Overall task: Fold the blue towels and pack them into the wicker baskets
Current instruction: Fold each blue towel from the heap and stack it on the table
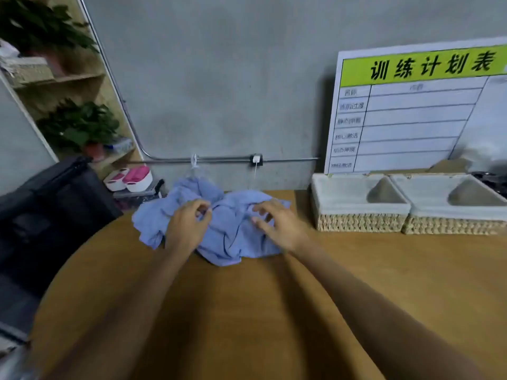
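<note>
Two wicker baskets (359, 222) (452, 224), one heap of blue towels (233, 237), two potted plants (79, 127) (41, 26), one board (411, 111).

Right-hand basket (452, 224) cut off by the frame edge; small chart (411, 105) row labels too blurred to read

Blue towels (233, 229), tan woven baskets (359, 222), white liners (340, 193), brown table (247, 311)
</note>
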